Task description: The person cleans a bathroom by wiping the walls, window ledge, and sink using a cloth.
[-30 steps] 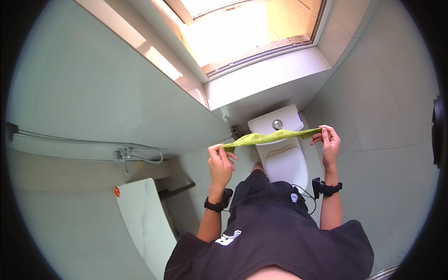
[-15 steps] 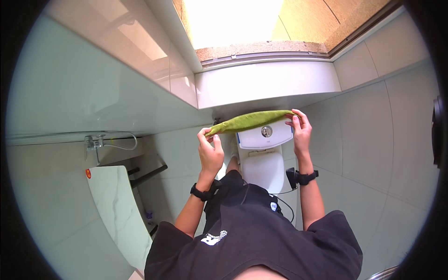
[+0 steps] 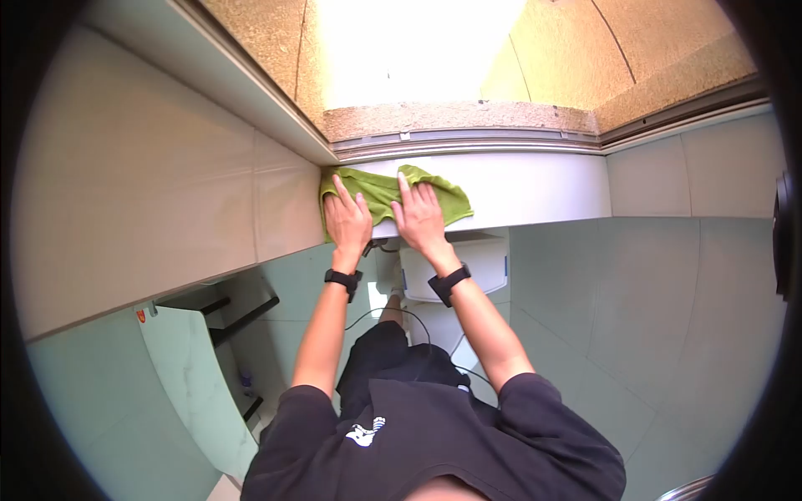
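A green cloth (image 3: 376,189) lay on the white window sill (image 3: 539,188), at its left end. One side of the cloth was up by the left wall (image 3: 209,188), and it went from near the back left corner of the sill down to the front left corner. Its other end made a point close to the front edge. The cloth had folds and bumps in it.

The left hand (image 3: 348,220) lay on the left part of the cloth, palm down and open, with its fingers out toward the back edge. The right hand (image 3: 422,219) lay on the cloth too, just beside the left one, open and palm down, with one finger stretched out more than the rest. The hands were near each other but apart.

Each wrist had a black band on it, and the person wore a dark shirt (image 3: 493,442). Below the front edge of the sill stood a white toilet tank (image 3: 468,271). A thin black cable (image 3: 429,332) curved over near the legs. Behind the back edge ran the window track (image 3: 484,142), with bright light outside
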{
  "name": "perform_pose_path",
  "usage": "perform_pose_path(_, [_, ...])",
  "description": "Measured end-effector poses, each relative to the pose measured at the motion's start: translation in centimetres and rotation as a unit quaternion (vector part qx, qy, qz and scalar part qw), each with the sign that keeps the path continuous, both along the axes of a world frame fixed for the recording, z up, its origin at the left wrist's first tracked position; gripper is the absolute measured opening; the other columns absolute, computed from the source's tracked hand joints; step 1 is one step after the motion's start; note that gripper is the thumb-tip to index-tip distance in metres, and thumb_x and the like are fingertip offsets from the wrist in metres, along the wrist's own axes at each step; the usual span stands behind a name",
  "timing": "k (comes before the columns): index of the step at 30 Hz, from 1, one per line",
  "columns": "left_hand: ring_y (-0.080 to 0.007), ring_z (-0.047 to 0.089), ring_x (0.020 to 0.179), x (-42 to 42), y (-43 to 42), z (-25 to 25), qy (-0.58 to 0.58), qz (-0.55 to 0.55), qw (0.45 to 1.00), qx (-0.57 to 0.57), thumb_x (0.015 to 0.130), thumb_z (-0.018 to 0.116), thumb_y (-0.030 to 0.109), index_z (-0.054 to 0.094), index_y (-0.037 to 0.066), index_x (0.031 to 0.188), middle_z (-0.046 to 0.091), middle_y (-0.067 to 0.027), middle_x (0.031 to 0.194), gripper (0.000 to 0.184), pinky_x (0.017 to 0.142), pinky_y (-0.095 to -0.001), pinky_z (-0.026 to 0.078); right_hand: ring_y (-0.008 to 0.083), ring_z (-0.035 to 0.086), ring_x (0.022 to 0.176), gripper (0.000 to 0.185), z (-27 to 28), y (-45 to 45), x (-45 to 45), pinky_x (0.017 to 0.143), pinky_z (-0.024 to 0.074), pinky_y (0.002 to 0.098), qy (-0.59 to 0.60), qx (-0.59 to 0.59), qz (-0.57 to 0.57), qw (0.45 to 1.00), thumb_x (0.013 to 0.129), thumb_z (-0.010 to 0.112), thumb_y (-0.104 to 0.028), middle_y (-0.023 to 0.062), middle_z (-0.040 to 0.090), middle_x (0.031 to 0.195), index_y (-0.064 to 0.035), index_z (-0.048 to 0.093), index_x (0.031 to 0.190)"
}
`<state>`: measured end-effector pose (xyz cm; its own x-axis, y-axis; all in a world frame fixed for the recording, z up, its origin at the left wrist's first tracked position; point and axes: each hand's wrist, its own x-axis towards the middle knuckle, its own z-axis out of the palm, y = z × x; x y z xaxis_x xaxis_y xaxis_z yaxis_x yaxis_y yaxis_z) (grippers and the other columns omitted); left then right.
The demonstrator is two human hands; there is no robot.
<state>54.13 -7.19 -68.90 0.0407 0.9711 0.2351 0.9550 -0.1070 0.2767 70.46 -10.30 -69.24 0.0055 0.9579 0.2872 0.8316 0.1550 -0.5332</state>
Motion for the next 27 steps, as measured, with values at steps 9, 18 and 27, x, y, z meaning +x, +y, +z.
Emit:
perform_pose_path(9, [-0.0432, 0.056, 0.107, 6.6, -1.6, -1.2, 0.055, -0.19, 0.976, -0.093, 0.097, 0.053, 0.037, 0.023, -0.01, 0.153, 0.061, -0.0302, 0.113, 0.078, 0.101, -0.0502, 0.039, 0.037, 0.059, 0.107, 0.086, 0.8, -1.7, 8.0, 0.106, 0.0396, 0.0495, -0.053, -0.134, -0.087, 0.986, 0.093, 0.063, -0.04, 0.0231, 0.063, 0.111, 0.0037, 0.023, 0.155])
perform_pose_path(18, [-0.0381, 0.055, 0.114, 27.5, -2.3, -1.7, -0.031, -0.418, 0.903, -0.096, 0.099, 0.049, 0.037, 0.03, -0.006, 0.152, 0.061, -0.0246, 0.118, 0.071, 0.105, -0.0449, 0.039, 0.0391, 0.055, 0.114, 0.069, -3.4, -7.2, 28.2, 0.111, 0.0334, 0.0546, -0.144, -0.132, -0.229, 0.953, 0.1, 0.049, -0.035, 0.0231, 0.061, 0.12, -0.0061, 0.025, 0.157])
perform_pose_path(27, [-0.0303, 0.054, 0.119, 41.5, -1.5, -4.1, -0.109, -0.437, 0.89, -0.063, 0.096, 0.056, 0.037, 0.036, -0.001, 0.15, 0.061, -0.0186, 0.122, 0.07, 0.106, -0.0404, 0.04, 0.0392, 0.055, 0.096, 0.06, -5.3, -8.2, 43.2, 0.091, 0.04, 0.0513, -0.205, -0.115, -0.228, 0.945, 0.103, 0.042, -0.03, 0.023, 0.06, 0.1, -0.0076, 0.029, 0.157])
